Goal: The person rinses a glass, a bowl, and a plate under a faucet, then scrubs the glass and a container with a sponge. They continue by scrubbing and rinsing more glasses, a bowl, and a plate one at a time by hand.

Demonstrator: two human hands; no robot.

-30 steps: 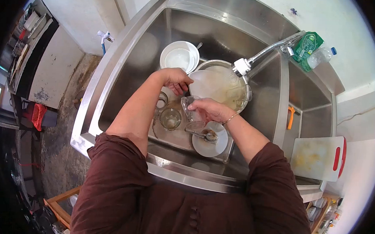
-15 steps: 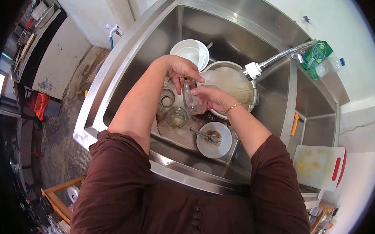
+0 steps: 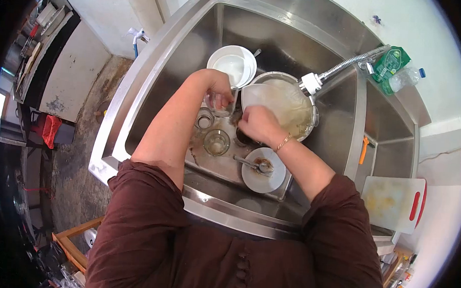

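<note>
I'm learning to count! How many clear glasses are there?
3 visible: one glass in the left fingers, a second glass just beside it, a third glass nearer the plate. The right fingers may hide more.

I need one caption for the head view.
Left hand holding a clear glass, right hand near a basin, in a steel sink.

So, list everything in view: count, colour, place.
Sink: one, steel, centre
Bowls: stacked, white, sink's far side
Basin: one, metal, beside bowls
Standing glasses: at least two, clear, sink
Plate: one, white, sink's near side
Spoon: one, silver, on plate
Tap: one, white-silver, over basin
Pouch: one, green, right ledge
Bottle: one, clear, beside pouch
Tool: one, orange, right compartment
Board: one, white-red, right
Edge clutter: uncountable
Held glass: one, clear, left hand
Sleeves: two, brown, foreground
Hands: two, bare, over sink
</note>
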